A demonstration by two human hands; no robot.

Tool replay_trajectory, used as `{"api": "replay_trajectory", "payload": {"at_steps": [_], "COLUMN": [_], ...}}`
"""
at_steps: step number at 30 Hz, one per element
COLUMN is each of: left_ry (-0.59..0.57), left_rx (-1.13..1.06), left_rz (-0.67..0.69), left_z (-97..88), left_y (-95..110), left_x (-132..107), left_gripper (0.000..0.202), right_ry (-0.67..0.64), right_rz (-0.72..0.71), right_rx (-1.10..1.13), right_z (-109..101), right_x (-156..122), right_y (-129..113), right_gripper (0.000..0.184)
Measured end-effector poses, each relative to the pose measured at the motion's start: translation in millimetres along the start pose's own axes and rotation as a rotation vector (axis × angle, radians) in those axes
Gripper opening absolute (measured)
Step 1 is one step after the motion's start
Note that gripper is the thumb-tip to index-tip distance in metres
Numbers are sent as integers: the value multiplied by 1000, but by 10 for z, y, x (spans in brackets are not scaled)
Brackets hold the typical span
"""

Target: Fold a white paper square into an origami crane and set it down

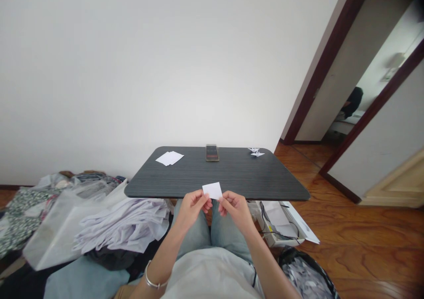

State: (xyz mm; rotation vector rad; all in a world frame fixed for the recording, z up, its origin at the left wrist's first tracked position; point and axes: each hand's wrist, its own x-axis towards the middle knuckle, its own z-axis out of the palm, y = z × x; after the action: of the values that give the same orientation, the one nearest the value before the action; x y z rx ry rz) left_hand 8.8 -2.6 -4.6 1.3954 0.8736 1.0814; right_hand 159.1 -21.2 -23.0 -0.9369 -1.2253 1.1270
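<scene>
Underside of held paper [212,190] hidden

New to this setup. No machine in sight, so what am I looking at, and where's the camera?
There is no robot here: a person works with two bare hands. The single picture comes from a camera worn on the head, looking forward and down, so the arms reach in from below. The left hand and right hand hold a small white paper between them, at the near edge of a dark table. On the table lie white sheets at the far left, what looks like a phone near the far edge, and small folded paper shapes at the far right.
</scene>
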Motion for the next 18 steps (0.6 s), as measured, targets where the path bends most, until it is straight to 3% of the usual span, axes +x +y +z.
{"api": "replay_trajectory", "payload": {"at_steps": [13, 18], "left_ry": [71, 40], "left_rx": [-2, 20], "left_rz": [8, 14], "left_z": [-46, -32], "left_y": [0, -20], "left_x": [17, 10], "left_gripper": [33, 33], "right_ry": [-53, -52], "right_rz": [7, 25], "right_rx": [21, -21], "right_z": [-68, -39], "right_x": [12, 17], "right_y": [16, 6], "right_gripper": [30, 31]}}
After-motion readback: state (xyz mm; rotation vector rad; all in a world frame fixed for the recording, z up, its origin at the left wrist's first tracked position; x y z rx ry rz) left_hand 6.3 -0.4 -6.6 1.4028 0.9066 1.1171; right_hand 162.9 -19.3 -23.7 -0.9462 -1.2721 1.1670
